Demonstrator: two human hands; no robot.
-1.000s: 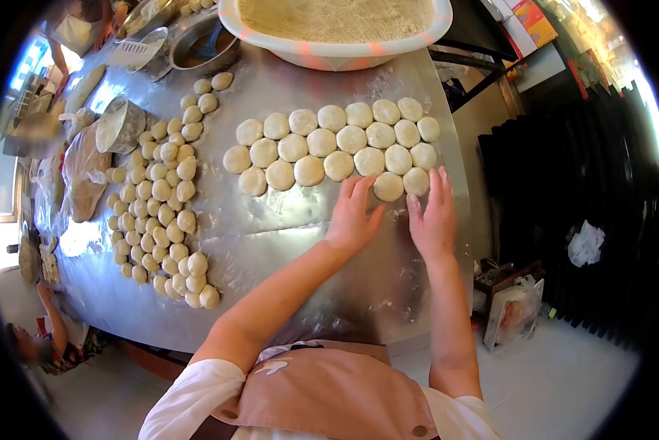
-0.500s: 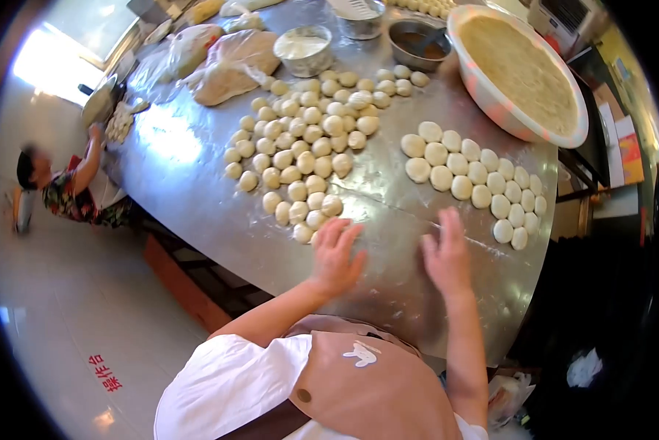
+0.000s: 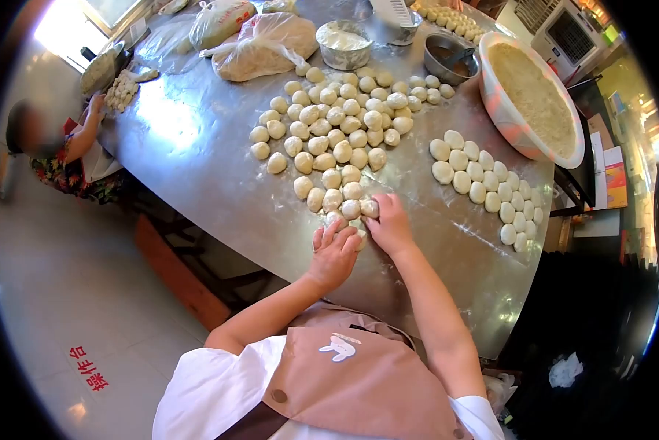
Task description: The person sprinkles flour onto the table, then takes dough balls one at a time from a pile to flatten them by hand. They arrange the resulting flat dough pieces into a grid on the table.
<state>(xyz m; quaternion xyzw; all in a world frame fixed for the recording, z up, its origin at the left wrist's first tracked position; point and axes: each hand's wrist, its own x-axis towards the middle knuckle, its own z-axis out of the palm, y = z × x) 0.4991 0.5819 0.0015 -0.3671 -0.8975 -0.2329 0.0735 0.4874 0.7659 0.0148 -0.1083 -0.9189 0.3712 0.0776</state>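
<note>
A cluster of floury, pale dough balls lies on the steel table, narrowing toward me. At its near tip, my left hand has its fingers curled over the dough, with a dough ball showing at its thumb side. Just right of it, my right hand holds its thumb and fingers around another dough ball that still rests on the table. Flattened dough rounds sit in rows to the right, apart from both hands.
A large basin of pale filling or dough stands at the back right. Near it are a bowl of dark liquid and a flour bowl. Plastic-bagged bundles lie at the back. Another person works at the far left edge.
My right hand has moved left from the bare steel to the near dough balls. My left hand has closed over dough there. The view has shifted a little.
</note>
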